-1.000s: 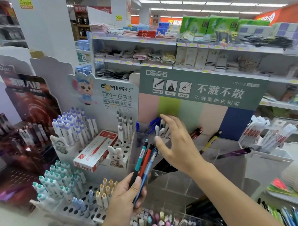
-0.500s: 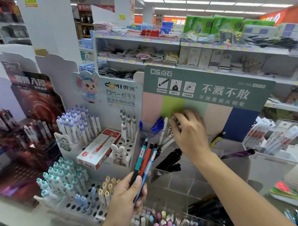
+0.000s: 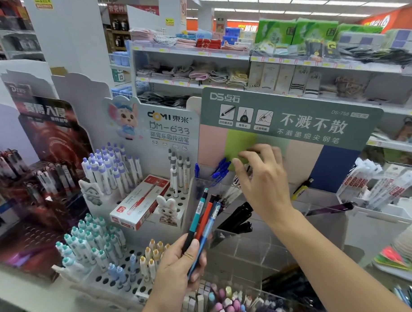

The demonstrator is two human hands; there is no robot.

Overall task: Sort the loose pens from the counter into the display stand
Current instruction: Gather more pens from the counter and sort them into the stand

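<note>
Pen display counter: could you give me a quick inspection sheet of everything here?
Surface: clear acrylic stand with compartments, partly filled.
Job's things: teal, red and blue pens held together; blue pens in a rear compartment.
Clutter: red-and-white pen box lying on the white peg stand.
Hands: left hand grips the three pens; right hand reaches into the rear compartments, grasp unclear.
Cables: nothing seen.
Surroundings: shop shelves behind.

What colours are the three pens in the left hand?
Teal, red-orange and blue pens, each with a dark lower barrel, held by the left hand; head view.
</note>
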